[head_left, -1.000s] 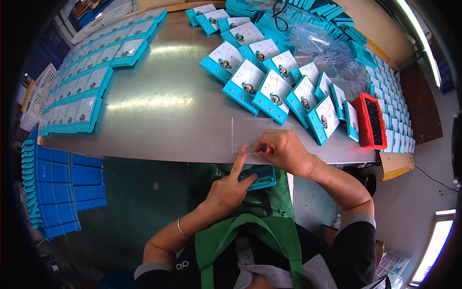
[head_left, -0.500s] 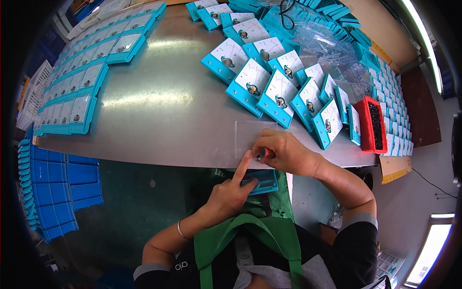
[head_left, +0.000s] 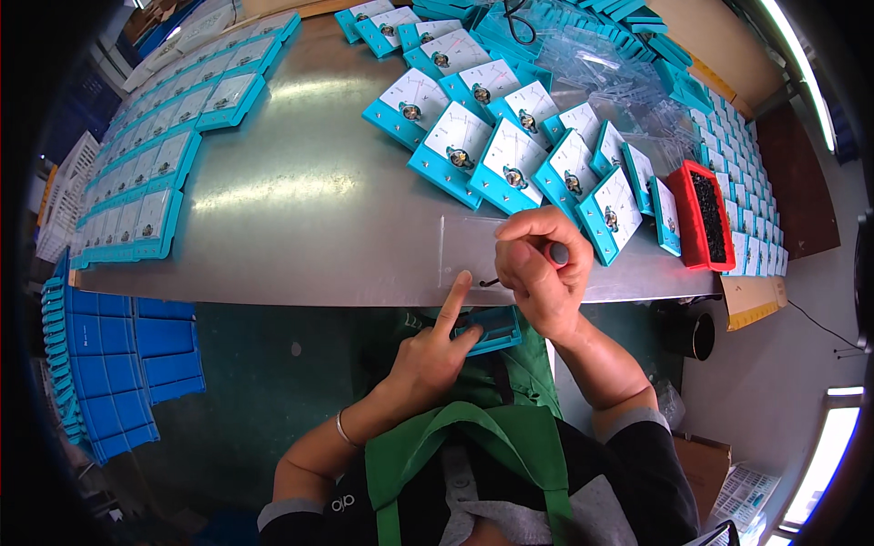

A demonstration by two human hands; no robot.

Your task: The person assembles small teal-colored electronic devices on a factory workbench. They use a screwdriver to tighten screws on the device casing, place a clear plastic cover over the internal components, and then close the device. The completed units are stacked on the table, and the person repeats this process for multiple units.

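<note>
My left hand [head_left: 431, 350] is at the table's front edge, index finger stretched over a clear plastic cover [head_left: 451, 250]. Its thumb bears on a teal plastic housing [head_left: 496, 329] below the edge; the other fingers are hidden. Whether cover and housing are joined, I cannot tell. My right hand [head_left: 548, 273] is closed round a screwdriver with a red and dark handle [head_left: 558, 254]. A small dark piece [head_left: 489, 283] shows at the tool's tip, just right of the left index fingertip. Past the hands lean several teal panel meters [head_left: 513, 164] with white dials.
At the right stands a red bin [head_left: 699, 218] of small black parts, beside rows of meters [head_left: 751, 218]. Clear covers [head_left: 601, 68] are heaped at the back. More meters [head_left: 150, 168] line the table's left side. Blue crates [head_left: 118, 355] stand at lower left.
My right hand has turned and lifted off the left fingertip, moving right with the screwdriver; its tip now shows. The left hand stays nearly in place. The view has shifted slightly.
</note>
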